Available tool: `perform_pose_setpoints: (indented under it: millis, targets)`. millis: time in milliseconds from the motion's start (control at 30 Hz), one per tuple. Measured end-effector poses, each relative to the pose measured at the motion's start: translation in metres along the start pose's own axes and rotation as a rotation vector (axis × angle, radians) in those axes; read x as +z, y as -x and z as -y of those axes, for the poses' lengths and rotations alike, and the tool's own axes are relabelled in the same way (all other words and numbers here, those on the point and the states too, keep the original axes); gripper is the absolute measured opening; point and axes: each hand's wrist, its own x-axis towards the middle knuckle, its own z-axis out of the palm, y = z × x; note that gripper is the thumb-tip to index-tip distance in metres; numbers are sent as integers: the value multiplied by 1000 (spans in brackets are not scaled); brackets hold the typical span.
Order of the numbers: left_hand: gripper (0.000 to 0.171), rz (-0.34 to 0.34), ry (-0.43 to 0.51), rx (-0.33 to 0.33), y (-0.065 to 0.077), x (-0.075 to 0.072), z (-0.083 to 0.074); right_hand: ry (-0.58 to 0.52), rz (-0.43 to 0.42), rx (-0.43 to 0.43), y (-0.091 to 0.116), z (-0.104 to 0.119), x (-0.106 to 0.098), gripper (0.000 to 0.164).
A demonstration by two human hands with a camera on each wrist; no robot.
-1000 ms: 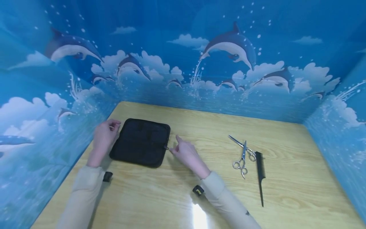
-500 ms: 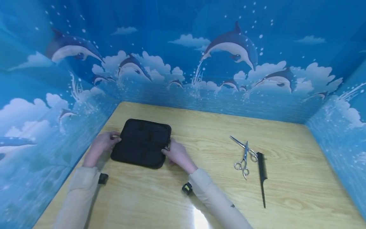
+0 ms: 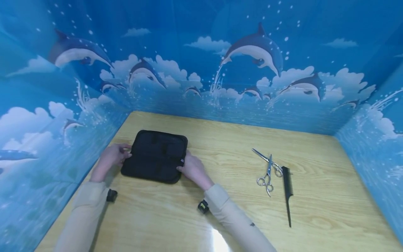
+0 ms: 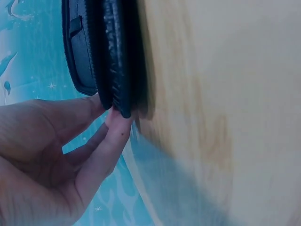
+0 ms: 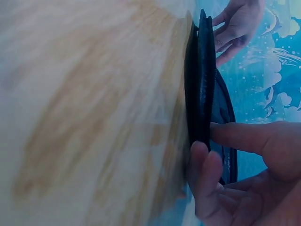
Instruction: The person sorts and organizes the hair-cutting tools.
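— What's the biggest thing in front of the person?

— A light wooden table (image 3: 220, 196), walled on three sides by blue panels printed with dolphins (image 3: 252, 52). Both forearms in beige sleeves reach in from the near edge.

— And on the table?

— A black zippered case (image 3: 155, 156) lies flat on the left half, closed, with its two padded halves stacked one on the other as the wrist views show. It sits between the two hands.

— How do the hands meet it?

— The left hand (image 3: 111, 159) is at the case's left edge; in the left wrist view the thumb lies on top and a fingertip presses the lower edge, so the fingers are pinched on that edge. The right hand (image 3: 192, 169) is at the right near corner; the right wrist view shows its thumb above and curled fingers (image 5: 203, 165) below, clamped on the case's edge.

— Anything else?

— Well apart to the right, a black comb (image 3: 287, 190) lies lengthwise, and just beside it on the left are silver scissors (image 3: 268, 172), blades slightly parted, tips pointing away from the person
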Motion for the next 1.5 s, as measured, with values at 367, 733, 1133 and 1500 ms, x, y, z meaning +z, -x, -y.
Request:
perform_pose_setpoints:
  millis: [367, 733, 1133, 1500]
  targets:
    - [41, -44, -60, -4, -2, 1, -2, 67, 16, -2, 3, 0, -5, 76]
    - [39, -10, 75, -15, 3, 9, -10, 116, 38, -14, 12, -9, -14, 74]
    - [39, 7, 129, -12, -1, 16, -17, 141, 29, -18, 15, -20, -24, 72]
    - [29, 26, 213, -22, -2, 26, -28, 172, 74, 13, 21, -30, -36, 65]
